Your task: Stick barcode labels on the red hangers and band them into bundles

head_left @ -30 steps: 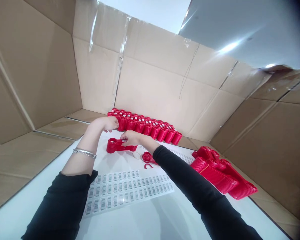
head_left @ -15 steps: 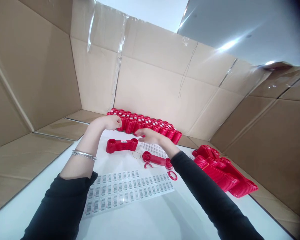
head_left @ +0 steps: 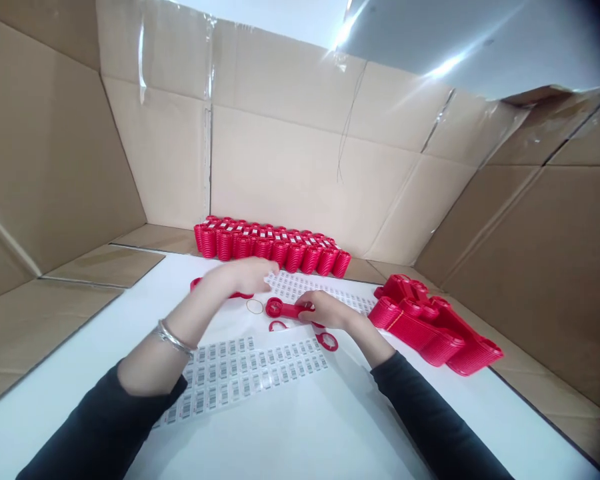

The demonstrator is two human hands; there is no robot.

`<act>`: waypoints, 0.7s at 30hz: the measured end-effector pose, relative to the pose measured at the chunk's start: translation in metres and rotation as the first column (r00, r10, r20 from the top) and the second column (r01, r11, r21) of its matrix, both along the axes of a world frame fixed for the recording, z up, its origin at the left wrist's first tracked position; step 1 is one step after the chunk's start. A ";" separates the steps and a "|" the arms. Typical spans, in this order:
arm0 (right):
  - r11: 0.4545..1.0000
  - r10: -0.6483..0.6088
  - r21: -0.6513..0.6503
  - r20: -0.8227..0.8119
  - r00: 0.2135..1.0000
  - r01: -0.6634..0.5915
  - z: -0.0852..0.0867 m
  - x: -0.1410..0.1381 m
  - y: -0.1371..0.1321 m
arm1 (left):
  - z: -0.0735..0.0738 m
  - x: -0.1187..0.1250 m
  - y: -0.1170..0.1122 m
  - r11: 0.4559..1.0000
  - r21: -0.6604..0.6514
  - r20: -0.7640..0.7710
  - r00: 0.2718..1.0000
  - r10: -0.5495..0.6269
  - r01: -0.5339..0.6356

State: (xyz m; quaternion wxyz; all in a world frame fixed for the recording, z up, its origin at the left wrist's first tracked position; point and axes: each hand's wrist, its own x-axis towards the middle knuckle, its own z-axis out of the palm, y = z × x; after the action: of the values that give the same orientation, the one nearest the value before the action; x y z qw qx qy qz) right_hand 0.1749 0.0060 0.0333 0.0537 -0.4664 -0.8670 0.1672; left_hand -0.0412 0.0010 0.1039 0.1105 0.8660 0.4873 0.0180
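My right hand (head_left: 325, 308) is at the right end of a red plastic bar-shaped piece (head_left: 287, 309) with round ends, its fingers closed on it. My left hand (head_left: 253, 273) reaches over the far part of the table, beside the back sheet of small labels (head_left: 330, 291); motion blurs its fingers. Partly hidden under my left wrist lies a red bar-shaped stack (head_left: 240, 295). Between the two red pieces is a thin rubber band (head_left: 255, 306). Loose red rings (head_left: 327, 342) lie near my right hand. Closer to me is a barcode label sheet (head_left: 240, 380).
Along the back of the white table (head_left: 260, 440) stands a row of labelled red stacks (head_left: 270, 247). More red stacks (head_left: 425, 327) lie in a pile at the right. Cardboard walls (head_left: 300, 160) enclose the back and sides.
My left hand has left the back row and come nearer, to the label sheet. My right hand has lowered and closed on the red piece. The camera view has shifted somewhat.
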 end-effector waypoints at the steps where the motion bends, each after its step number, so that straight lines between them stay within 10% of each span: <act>1: 1.000 0.020 -0.001 -0.019 1.000 -0.020 -0.001 0.002 0.001 | -0.009 0.012 0.000 0.999 -0.014 -0.018 0.999 -0.040 0.040; 8: 0.994 0.110 -0.007 -0.121 0.987 -0.112 -0.006 0.009 0.009 | -0.052 0.034 0.015 0.985 -0.068 -0.083 0.983 -0.162 0.156; 21: 0.996 0.090 -0.007 -0.045 0.995 -0.091 0.008 0.020 0.009 | -0.060 0.022 0.028 0.983 -0.097 0.036 0.988 -0.153 0.155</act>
State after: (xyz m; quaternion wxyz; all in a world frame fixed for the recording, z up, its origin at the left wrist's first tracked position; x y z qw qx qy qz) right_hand 0.1945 0.0151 0.0410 0.0632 -0.4231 -0.8850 0.1837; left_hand -0.0192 0.0288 0.0437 0.1618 0.8942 0.4175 -0.0025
